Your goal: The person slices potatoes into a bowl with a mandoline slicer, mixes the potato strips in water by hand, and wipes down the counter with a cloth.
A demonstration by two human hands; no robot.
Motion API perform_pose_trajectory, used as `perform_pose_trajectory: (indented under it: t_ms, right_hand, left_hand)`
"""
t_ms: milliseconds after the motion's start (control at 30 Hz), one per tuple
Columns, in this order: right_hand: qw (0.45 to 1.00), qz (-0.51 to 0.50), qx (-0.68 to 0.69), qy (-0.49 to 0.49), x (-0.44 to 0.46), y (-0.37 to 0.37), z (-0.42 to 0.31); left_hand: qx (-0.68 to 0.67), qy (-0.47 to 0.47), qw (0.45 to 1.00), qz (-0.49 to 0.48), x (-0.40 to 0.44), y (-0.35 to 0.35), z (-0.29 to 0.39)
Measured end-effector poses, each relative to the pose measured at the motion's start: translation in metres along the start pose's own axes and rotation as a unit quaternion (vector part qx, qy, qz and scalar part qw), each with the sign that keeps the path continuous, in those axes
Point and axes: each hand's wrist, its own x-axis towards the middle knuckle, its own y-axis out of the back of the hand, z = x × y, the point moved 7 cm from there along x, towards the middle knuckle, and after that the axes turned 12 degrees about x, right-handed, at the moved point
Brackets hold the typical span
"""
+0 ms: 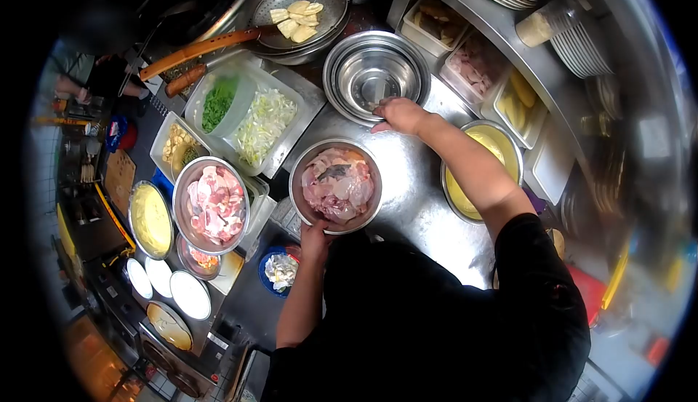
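At the near side of the steel counter, my left hand grips the lower rim of a metal bowl. Cut raw meat fills this bowl, with a dark patch on top; my left fingertips are partly hidden by the bowl. Farther forward, my right hand reaches to the near rim of nested metal mixing bowls, its fingers closed over the edge. The inner bowl holds no food that I can see. How many of the nested bowls my right fingers grip, I cannot tell.
Left stand another bowl of raw meat, tubs of chopped greens and pale shredded vegetable, and a yellow-filled bowl. A wooden-handled strainer lies behind. Right are another yellow-filled bowl, food tubs and a plate shelf.
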Motion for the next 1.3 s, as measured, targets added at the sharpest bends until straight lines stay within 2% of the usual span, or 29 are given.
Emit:
perform_pose_trajectory:
  t_ms: [133,233,333,433,500,633,700,767,900,1033,1100,1133,1167,1233,1267,1300]
  right_hand:
    - [0.995,0.082,-0.028,0.039,-0.004,0.006,-0.009]
    - [0.998,0.054,0.035,0.003,-0.006,0.019,-0.012]
    - [0.996,0.089,0.005,0.03,-0.006,0.029,-0.009]
    - [0.989,0.136,0.041,0.028,-0.013,0.057,-0.019]
    - [0.969,0.188,0.159,0.002,-0.028,0.082,-0.024]
    - [0.887,0.267,0.369,-0.081,-0.093,0.134,-0.021]
    - [0.858,0.324,0.387,-0.09,-0.146,0.159,-0.028]
    - [0.835,0.338,0.421,-0.11,-0.206,0.165,-0.02]
    - [0.722,0.422,0.532,-0.134,-0.333,0.168,-0.035]
    - [0.654,0.517,0.494,-0.248,-0.457,0.127,-0.027]
    - [0.621,0.556,0.475,-0.283,-0.506,0.087,-0.022]
    - [0.558,0.583,0.501,-0.313,-0.518,0.071,-0.036]
    - [0.545,0.603,0.492,-0.311,-0.54,0.042,-0.029]
    - [0.46,0.64,0.519,-0.331,-0.559,-0.001,-0.046]
    - [0.485,0.654,0.475,-0.334,-0.571,-0.032,-0.034]
    - [0.444,0.674,0.505,-0.307,-0.568,-0.044,-0.038]
  left_hand:
    - [0.003,0.007,1.0,0.008,0.002,0.003,-0.006]
    - [0.006,0.01,1.0,0.007,-0.002,0.0,-0.001]
    - [-0.001,0.004,1.0,0.008,-0.005,-0.003,0.003]
    - [-0.005,0.017,1.0,-0.003,0.001,0.002,-0.006]
    - [0.001,0.011,1.0,0.005,0.003,0.006,-0.009]
    - [0.011,-0.005,1.0,0.0,-0.004,0.012,-0.003]
    - [0.001,0.0,1.0,-0.001,-0.008,0.016,-0.003]
    - [0.002,0.012,1.0,0.014,-0.015,0.017,0.001]
    - [0.017,0.004,1.0,-0.009,-0.023,0.02,0.013]
    - [0.045,0.022,0.996,-0.069,-0.003,0.032,0.01]
    - [0.054,-0.013,0.998,-0.021,-0.025,0.002,0.037]
    - [0.05,0.008,0.998,-0.036,-0.016,0.014,0.032]
    - [0.039,0.007,0.998,-0.051,-0.009,0.024,0.028]
    - [0.035,0.015,0.997,-0.073,-0.008,0.028,0.036]
    - [0.029,0.013,0.997,-0.077,-0.005,0.028,0.042]
    - [0.026,0.014,0.996,-0.079,-0.007,0.023,0.053]
